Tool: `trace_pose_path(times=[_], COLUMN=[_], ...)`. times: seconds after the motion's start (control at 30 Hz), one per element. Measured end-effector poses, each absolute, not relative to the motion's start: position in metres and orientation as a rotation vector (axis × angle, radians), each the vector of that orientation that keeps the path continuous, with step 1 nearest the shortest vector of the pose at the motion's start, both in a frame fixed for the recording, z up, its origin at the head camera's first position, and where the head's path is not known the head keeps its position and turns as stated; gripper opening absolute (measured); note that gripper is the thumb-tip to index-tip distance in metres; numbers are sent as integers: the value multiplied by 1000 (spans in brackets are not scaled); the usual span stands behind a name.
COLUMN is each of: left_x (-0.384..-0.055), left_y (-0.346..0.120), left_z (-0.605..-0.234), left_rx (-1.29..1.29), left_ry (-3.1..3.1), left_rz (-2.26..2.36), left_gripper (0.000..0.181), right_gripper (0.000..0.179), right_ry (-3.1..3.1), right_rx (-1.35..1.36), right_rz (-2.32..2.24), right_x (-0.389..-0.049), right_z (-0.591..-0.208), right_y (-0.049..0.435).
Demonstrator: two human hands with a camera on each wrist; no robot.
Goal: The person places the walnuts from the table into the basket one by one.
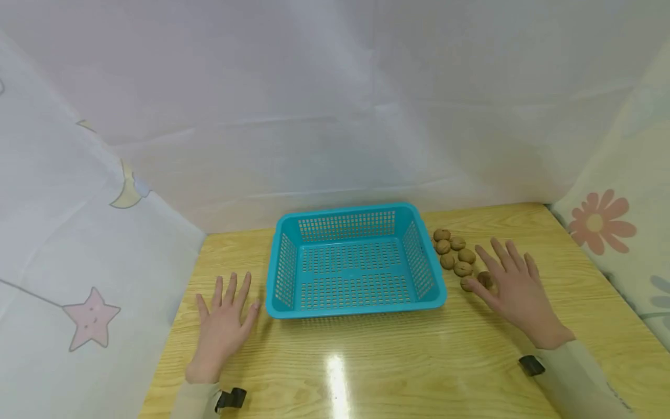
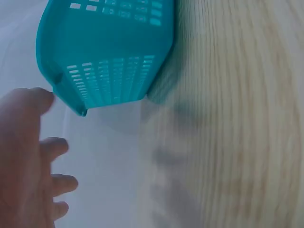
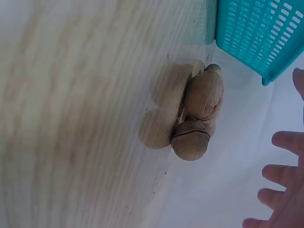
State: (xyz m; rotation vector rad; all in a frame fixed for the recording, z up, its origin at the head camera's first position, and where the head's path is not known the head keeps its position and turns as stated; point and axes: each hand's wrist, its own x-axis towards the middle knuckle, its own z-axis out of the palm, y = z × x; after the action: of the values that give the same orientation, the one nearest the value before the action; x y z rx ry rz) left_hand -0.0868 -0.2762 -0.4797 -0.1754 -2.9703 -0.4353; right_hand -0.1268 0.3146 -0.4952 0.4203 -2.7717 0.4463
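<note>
A turquoise plastic basket (image 1: 356,313) with perforated walls stands on the wooden table, and nothing lies in it. Several walnuts (image 1: 463,269) are grouped on the table just right of the basket; the right wrist view shows walnuts (image 3: 191,139) close up. My right hand (image 1: 515,291) hovers over the near end of this group, fingers spread, holding nothing; its thumb partly covers a walnut. To the basket's left, my left hand (image 1: 222,331) has its fingers spread and holds nothing. In the left wrist view, the left thumb (image 2: 35,100) appears near the basket rim (image 2: 71,97).
Pale cloth (image 1: 335,145) hangs behind the table and along both sides, printed with a star, moons and flowers. The wooden tabletop (image 1: 398,366) extends in front of the basket. A dark band (image 1: 531,365) sits at the right wrist, another band (image 1: 231,399) at the left.
</note>
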Motion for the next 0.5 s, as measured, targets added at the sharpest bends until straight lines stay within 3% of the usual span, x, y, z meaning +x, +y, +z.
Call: trace_pose_path(times=[0.3,0.5], left_x=[-98,-102], left_y=[-252,-233], left_z=[-481,-474], left_rx=[-13,164], left_ry=[-2536,-2353], left_rz=[-1724,-2093], left_gripper=[57,62], right_gripper=[39,40], right_ry=[-2733,-2889], right_rx=[493,512], right_rz=[722,831], right_x=[-135,-138], right_z=[-497,-504], right_y=[336,352])
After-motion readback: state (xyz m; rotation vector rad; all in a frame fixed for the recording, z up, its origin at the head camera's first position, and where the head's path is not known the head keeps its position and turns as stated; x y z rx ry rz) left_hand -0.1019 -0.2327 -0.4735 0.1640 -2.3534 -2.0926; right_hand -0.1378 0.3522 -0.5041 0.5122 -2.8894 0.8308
